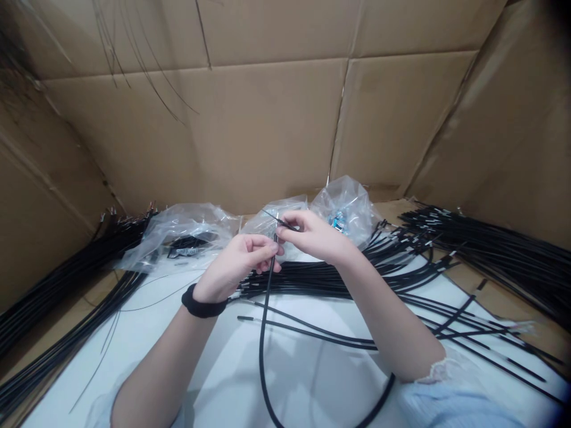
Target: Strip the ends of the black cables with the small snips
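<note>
My left hand (250, 255) is closed, its thumb and fingers pinching a black cable (264, 321) just below its upper end. From there the cable hangs down and loops toward the bottom right. My right hand (307, 235) is closed around a thin, dark, pointed tool (273, 216), which looks like tweezers. The tool slants up to the left, and its grip is partly hidden by my fingers. Right fingertips are at the cable's upper end, close to my left thumb. Whether they touch the cable I cannot tell.
Black cables lie in bundles behind my hands (303, 279), at the left (89, 255) and at the right (499, 249). Clear plastic bags (191, 223) stand along the cardboard wall (267, 131); one bag (352, 202) holds small blue and metallic parts. White sheeting (321, 380) covers the table.
</note>
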The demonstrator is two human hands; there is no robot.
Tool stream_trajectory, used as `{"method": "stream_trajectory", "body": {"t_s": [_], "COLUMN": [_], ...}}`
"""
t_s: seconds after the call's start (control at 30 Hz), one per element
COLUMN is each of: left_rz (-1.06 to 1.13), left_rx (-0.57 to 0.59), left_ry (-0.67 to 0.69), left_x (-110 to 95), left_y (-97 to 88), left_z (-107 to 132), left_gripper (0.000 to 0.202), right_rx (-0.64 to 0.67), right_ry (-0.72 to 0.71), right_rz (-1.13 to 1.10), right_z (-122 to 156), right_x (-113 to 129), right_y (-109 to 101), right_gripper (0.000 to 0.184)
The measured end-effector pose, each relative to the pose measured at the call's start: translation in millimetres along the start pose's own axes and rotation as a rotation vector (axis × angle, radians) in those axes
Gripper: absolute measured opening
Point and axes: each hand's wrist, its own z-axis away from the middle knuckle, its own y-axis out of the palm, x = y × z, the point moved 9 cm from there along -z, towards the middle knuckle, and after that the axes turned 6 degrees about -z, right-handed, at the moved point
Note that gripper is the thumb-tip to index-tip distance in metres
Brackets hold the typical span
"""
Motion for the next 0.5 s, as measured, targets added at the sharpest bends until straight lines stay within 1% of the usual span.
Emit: {"method": "stream_trajectory", "body": {"t_s": [0.07, 0.2, 0.27, 0.33, 0.5], "left_rz": [-0.140, -0.432, -0.509, -0.497, -0.395], "left_rx": [-0.105, -0.320, -0.385, -0.397, -0.358], "left_ry": [0.027, 0.053, 0.072, 0.091, 0.095], "left_x": [-5, -15, -19, -20, -19], "left_y": [-5.4, -15.6, -18.2, -18.9, -20.8], "left_z": [1, 7, 9, 10, 11], "left_gripper": [0.026, 0.027, 0.028, 0.027, 0.025], "right_rx": [-0.027, -0.147, -0.173, -0.170, -0.233], "right_ry": [0.010, -0.006, -0.025, -0.044, 0.010], "right_rz": [-0.067, -0.118, -0.115, -0.110, -0.085], "right_z": [-3, -6, -6, -4, 2], "right_x": [-6, -12, -10, -4, -2], "right_y": [2, 0, -3, -6, -24], "right_gripper": [0.014, 0.014, 0.012, 0.013, 0.035]}}
